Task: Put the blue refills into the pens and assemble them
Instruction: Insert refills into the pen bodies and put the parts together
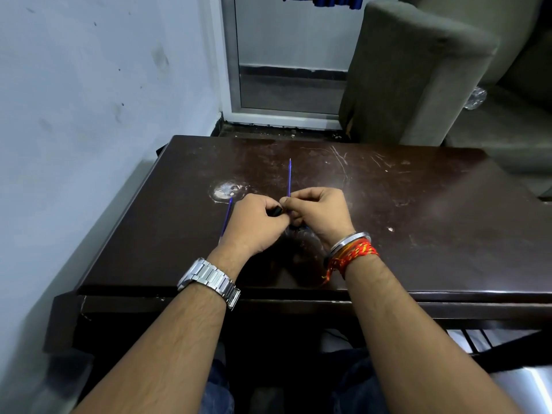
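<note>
Hands meet over the middle of a dark, scratched table (418, 204) in the head view, the only one given. The left hand (257, 222) has its fingers curled round a short black pen piece (276, 211). The blunt end of the piece shows between thumb and forefinger and faces the other hand. The right hand (319, 213) is just beside it, fingertips pressed together in a pinch on the near end of a blue refill (289, 177).

That refill runs almost straight away from the person, its fine tip at the far end, toward the table's back edge. Whether it rests on the wood or is lifted clear I cannot tell. Its long axis lies fore and aft, while the black piece sits crosswise at its near end, to the left of the pinch. By my reading, the refill and the piece's opening must be lined up before one slides into the other, and the right hand is placed to steer that.

Something dark lies under the hands, too blurred to name. A second blue refill (227, 215) lies slanting on the table, just left of the left hand. A metal watch (209, 279) is on the left wrist, and a bangle (349, 242) and red thread (358, 253) are on the right.
</note>
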A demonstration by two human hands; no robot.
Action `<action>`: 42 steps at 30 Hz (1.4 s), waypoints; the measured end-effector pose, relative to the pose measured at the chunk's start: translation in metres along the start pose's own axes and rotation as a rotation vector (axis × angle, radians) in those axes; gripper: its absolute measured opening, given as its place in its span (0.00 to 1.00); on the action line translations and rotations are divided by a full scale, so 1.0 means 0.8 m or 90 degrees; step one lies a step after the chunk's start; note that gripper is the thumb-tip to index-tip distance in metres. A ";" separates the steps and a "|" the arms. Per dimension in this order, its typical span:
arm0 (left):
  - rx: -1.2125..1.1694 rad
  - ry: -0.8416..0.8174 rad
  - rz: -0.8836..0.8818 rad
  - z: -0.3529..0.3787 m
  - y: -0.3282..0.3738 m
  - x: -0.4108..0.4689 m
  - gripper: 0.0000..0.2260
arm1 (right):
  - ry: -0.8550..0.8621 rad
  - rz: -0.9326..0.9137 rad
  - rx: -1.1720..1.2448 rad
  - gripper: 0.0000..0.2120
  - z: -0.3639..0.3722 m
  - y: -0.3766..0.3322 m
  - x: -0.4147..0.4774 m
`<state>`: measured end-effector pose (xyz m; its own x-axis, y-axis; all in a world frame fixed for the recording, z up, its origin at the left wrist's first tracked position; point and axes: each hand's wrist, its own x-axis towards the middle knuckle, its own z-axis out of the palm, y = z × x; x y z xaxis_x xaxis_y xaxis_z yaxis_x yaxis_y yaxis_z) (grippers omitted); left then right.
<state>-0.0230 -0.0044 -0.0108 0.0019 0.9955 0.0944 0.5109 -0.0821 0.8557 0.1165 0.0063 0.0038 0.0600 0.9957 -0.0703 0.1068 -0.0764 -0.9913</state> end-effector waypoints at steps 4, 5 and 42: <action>0.004 0.030 -0.007 0.002 0.001 0.000 0.05 | 0.142 -0.006 -0.085 0.04 -0.012 -0.001 0.007; 0.005 0.043 -0.017 0.001 0.001 0.000 0.05 | 0.187 -0.017 -0.150 0.06 -0.019 0.000 0.010; 0.019 0.045 -0.083 -0.004 0.006 -0.001 0.09 | 0.198 0.072 -0.554 0.16 -0.034 0.010 0.016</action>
<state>-0.0229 -0.0060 -0.0052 -0.1264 0.9918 0.0200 0.5275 0.0501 0.8481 0.1450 0.0170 -0.0018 0.3658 0.9307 -0.0033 0.7833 -0.3098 -0.5390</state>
